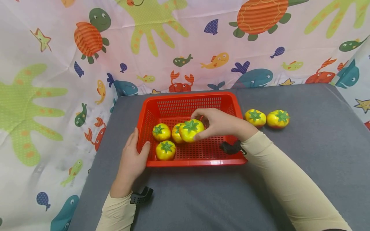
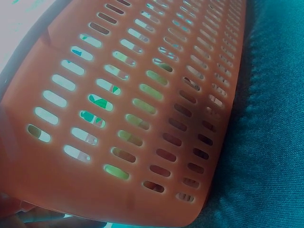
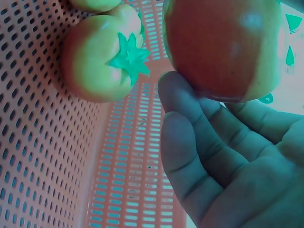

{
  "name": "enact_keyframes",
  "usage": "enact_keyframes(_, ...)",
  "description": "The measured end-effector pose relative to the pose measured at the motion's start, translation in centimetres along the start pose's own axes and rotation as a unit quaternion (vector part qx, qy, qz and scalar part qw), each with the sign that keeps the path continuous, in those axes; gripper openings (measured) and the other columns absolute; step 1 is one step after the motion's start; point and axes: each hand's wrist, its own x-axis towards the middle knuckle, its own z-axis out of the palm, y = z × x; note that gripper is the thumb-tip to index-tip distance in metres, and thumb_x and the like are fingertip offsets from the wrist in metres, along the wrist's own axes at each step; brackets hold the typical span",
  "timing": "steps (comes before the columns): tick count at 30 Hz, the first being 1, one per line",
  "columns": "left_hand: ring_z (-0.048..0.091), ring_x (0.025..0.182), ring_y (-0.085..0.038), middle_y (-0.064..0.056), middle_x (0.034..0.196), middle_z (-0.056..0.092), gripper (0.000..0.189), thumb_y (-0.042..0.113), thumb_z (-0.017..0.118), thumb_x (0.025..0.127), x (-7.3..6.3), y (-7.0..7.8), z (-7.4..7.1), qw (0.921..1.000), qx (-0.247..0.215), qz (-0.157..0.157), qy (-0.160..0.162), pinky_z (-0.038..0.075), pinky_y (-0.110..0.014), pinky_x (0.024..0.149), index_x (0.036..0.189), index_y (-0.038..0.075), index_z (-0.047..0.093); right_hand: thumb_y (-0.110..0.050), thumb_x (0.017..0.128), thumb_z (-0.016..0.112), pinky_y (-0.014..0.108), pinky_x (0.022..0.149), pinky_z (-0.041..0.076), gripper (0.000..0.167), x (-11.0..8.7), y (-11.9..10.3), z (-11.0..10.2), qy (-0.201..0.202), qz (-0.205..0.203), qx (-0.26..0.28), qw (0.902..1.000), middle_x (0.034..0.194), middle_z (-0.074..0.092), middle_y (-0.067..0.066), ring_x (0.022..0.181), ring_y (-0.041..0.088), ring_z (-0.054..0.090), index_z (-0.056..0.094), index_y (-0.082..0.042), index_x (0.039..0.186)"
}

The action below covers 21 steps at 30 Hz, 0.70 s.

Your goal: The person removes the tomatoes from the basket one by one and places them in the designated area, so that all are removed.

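In the head view, a red plastic basket (image 1: 196, 163) with slotted walls stands on the table. My left hand (image 1: 131, 163) grips its left rim, with the thumb over the rim and the fingers along the outer side. My right hand (image 1: 218, 123) holds a yellow-and-red tomato (image 1: 189, 132) above the basket floor. Three similar tomatoes lie in the left part of the basket: one at the back (image 1: 161, 132), one in front (image 1: 165, 150) and one partly hidden behind the held tomato (image 1: 176, 133). The right wrist view shows the held tomato's red side (image 3: 223, 52) against my fingertips.
Two more tomatoes, one nearer (image 1: 255, 118) and one farther right (image 1: 278, 119), lie on the grey cloth (image 1: 312, 134) right of the basket. A curtain (image 1: 202, 41) printed with sea animals hangs behind and at the left. Both wrists wear black straps.
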Motion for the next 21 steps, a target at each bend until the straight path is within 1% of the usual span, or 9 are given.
enact_keyframes(1,0.045,0.146,-0.040,-0.018,0.167,0.035,0.078,0.031,0.056,0.104,0.0,0.0,0.0,1.0000,0.000,0.001,0.001,0.040,-0.060,0.117,0.167,0.003,0.020,-0.037,0.078,0.088,0.035,0.084,0.061,0.058,-0.1,0.1,0.0,0.001,0.001,0.001,1.0000,0.113,0.068,0.001,0.097,0.023,0.066,0.062,-0.017,0.126)
enact_keyframes(8,0.048,0.144,-0.039,-0.016,0.168,0.035,0.078,0.032,0.056,0.104,0.0,0.1,0.0,1.0000,-0.003,-0.005,-0.003,0.044,-0.060,0.113,0.168,0.006,0.019,-0.037,0.077,0.089,0.035,0.082,0.061,0.057,-1.0,0.3,-0.4,0.015,0.011,0.002,0.9998,0.112,0.069,-0.001,0.096,0.023,0.067,0.062,-0.019,0.124)
enact_keyframes(14,0.049,0.142,-0.040,-0.017,0.167,0.035,0.079,0.031,0.057,0.104,0.0,0.3,-0.1,0.9999,-0.007,-0.006,-0.004,0.047,-0.060,0.109,0.168,0.006,0.019,-0.036,0.076,0.090,0.035,0.082,0.062,0.060,-1.8,0.5,-0.6,0.024,0.011,0.004,0.9996,0.113,0.069,-0.002,0.100,0.023,0.066,0.061,-0.019,0.126)
enact_keyframes(21,0.049,0.142,-0.041,-0.017,0.167,0.035,0.078,0.032,0.057,0.104,0.0,0.3,0.0,1.0000,-0.005,-0.006,-0.002,0.047,-0.060,0.110,0.168,0.005,0.020,-0.037,0.076,0.090,0.035,0.082,0.061,0.060,-2.9,0.3,-0.9,0.038,0.011,-0.009,0.9992,0.113,0.069,-0.003,0.102,0.022,0.064,0.062,-0.020,0.126)
